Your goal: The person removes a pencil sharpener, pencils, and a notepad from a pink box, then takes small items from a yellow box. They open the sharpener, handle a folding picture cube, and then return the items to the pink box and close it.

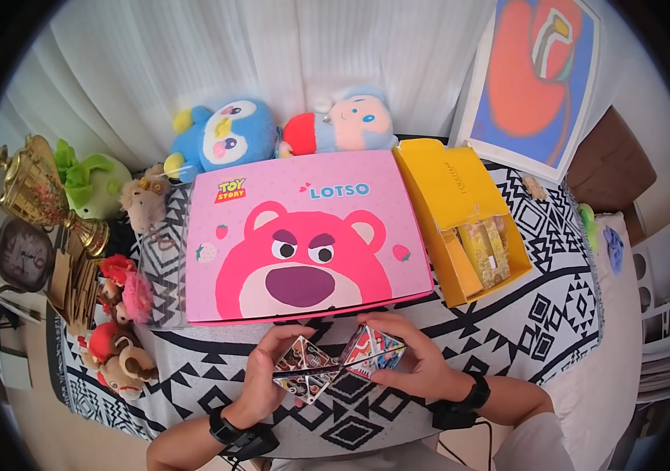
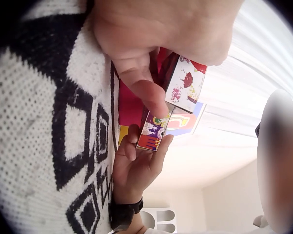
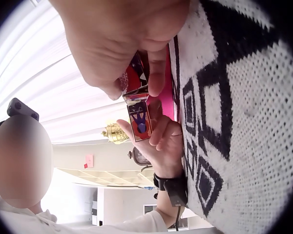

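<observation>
Both hands hold a folding picture cube [image 1: 375, 351] above the front part of the table, in front of a pink box. It is spread into two angular halves that meet at a narrow joint in the middle. My left hand [image 1: 260, 382] grips the half with dark, busy pictures, and my right hand [image 1: 427, 369] grips the half with red, white and blue pictures. In the left wrist view, the thumb lies against the cube [image 2: 185, 85], whose white face carries reddish prints. A blue and red figure shows on the cube [image 3: 140, 123] in the right wrist view.
Behind the hands lies the pink Lotso box [image 1: 311, 235], beside an open yellow box [image 1: 460, 180] with small packets. Plush toys [image 1: 233, 133] stand along the curtain. A gold trophy [image 1: 37, 188], a clock [image 1: 25, 251] and small dolls [image 1: 123, 361] crowd the left. A patterned cloth [image 1: 523, 330] covers the table.
</observation>
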